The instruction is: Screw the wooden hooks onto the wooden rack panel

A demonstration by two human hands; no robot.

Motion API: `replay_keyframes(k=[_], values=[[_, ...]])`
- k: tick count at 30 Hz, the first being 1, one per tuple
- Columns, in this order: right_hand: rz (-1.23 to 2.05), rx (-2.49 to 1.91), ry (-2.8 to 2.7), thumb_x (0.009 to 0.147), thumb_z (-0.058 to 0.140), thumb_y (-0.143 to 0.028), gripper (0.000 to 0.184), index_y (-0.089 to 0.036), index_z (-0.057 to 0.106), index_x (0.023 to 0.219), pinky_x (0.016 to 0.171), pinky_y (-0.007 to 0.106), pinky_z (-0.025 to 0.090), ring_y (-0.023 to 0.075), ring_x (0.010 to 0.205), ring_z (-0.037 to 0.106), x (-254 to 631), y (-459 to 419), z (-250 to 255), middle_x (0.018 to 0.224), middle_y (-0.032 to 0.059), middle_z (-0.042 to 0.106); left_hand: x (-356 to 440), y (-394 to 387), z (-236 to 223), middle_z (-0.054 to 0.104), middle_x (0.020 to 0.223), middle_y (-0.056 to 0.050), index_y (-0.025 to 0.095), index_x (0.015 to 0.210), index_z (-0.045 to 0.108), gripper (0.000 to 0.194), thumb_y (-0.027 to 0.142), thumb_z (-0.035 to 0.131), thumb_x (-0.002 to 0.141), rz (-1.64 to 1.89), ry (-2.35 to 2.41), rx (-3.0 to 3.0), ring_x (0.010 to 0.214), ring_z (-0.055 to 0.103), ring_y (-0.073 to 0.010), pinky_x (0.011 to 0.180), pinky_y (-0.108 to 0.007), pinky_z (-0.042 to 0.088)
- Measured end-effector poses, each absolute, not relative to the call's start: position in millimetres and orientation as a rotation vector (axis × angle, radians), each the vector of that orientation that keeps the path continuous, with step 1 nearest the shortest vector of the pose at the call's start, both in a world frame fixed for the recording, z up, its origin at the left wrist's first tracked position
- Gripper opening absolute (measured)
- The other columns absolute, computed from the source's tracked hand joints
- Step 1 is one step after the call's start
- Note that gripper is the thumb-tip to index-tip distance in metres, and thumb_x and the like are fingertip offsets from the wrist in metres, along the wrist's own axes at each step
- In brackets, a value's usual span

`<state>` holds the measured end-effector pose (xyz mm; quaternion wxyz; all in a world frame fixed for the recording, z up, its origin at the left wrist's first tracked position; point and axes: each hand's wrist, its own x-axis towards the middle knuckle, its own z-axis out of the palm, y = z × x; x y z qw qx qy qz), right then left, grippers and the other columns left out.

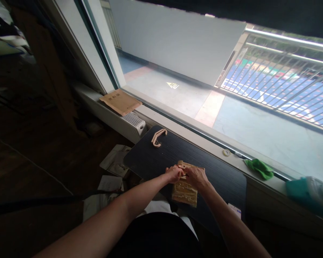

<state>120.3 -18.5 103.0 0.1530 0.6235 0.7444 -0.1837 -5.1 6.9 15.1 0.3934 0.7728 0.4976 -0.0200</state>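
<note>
On the dark table [218, 175], a pale wooden piece [181, 163] lies under and just behind my two hands. My left hand [174, 174] is closed at its left side, fingers curled in. My right hand [196, 176] is closed too, its fingertips meeting the left ones over the wood. A small dark thing shows between the fingers, too little of it visible to name. Nearer to me, beside the hands, is a yellowish-brown block [185, 193] with a rough, shiny surface and pale specks. A curved wooden C-shaped piece [156, 137] lies apart at the table's far left.
A phone [234, 210] lies at the right table edge. On the windowsill are a tape roll [226, 152], a green cloth [259, 168] and a teal container [301, 193]. A brown envelope [121, 101] rests on the radiator [134, 121]. Papers [115, 159] are at the left.
</note>
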Motion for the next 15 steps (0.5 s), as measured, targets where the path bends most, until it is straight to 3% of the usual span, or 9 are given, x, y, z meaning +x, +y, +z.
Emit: replay_keyframes(k=[5, 15], values=[[-0.518, 1.658, 2.223, 0.083, 0.04, -0.01, 0.03, -0.023, 0.066, 0.09, 0.07, 0.027, 0.043, 0.0191, 0.081, 0.062, 116.8, -19.6, 105.9, 0.086, 0.0059, 0.068, -5.4, 4.9, 13.8, 0.059, 0.107, -0.004, 0.026, 0.095, 0.063, 0.025, 0.02, 0.044, 0.08, -0.046, 1.302, 2.051, 0.098, 0.055, -0.0213, 0.084, -0.035, 0.042], [-0.531, 1.8, 2.119, 0.084, 0.044, -0.017, 0.025, -0.024, 0.068, 0.089, 0.073, 0.027, 0.042, 0.0181, 0.084, 0.062, 119.4, -17.9, 103.1, 0.087, 0.0052, 0.068, -6.2, 6.7, 15.4, 0.058, 0.108, -0.002, 0.027, 0.09, 0.065, 0.025, 0.02, 0.044, 0.078, -0.067, 1.281, 2.027, 0.099, 0.055, -0.0211, 0.086, -0.038, 0.041]])
